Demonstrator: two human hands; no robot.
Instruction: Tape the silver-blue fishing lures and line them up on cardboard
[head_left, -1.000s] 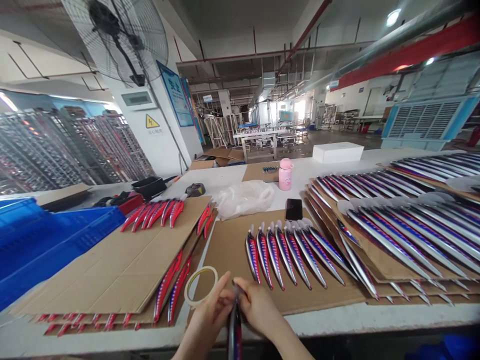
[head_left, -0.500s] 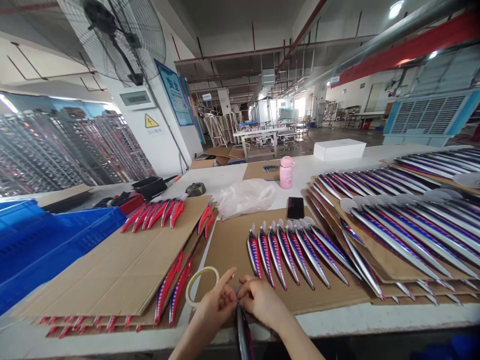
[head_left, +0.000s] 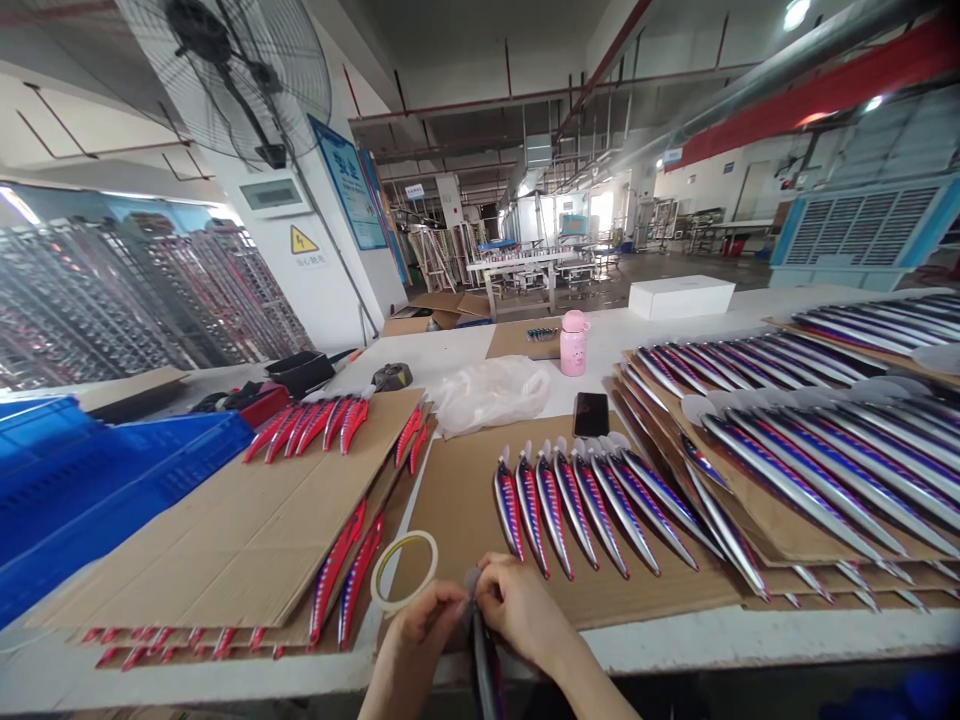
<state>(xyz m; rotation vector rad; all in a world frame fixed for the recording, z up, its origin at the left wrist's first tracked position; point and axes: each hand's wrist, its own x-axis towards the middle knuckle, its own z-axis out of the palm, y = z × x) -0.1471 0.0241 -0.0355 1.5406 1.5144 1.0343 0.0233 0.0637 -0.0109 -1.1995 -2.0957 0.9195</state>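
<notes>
Close to the table's front edge, a dark-backed fishing lure (head_left: 486, 672) points its head away from me, a clear lip at its tip. My left hand (head_left: 424, 630) pinches at the lip from the left side. My right hand (head_left: 521, 610) has its fingers curled closed around the head end. The exact contact under the fingertips is hidden. Just left of my hands, a roll of tape (head_left: 377, 578) lies on the cardboard sheet (head_left: 450, 490). Beyond my right hand, a row of blue, red and silver lures (head_left: 574, 505) with clear lips lies on the same sheet.
Cardboard stacked with red lures (head_left: 225, 520) is on the left, beside blue crates (head_left: 150, 470). More silver-blue lures (head_left: 817, 470) cover layered cardboard at right. Farther back are a plastic bag (head_left: 495, 395), a phone (head_left: 591, 415), a pink bottle (head_left: 574, 345) and a white box (head_left: 681, 298).
My left hand has drawn its raised fingers in and moved slightly down, now pinching at the clear lip. My right hand stays at the lure's head.
</notes>
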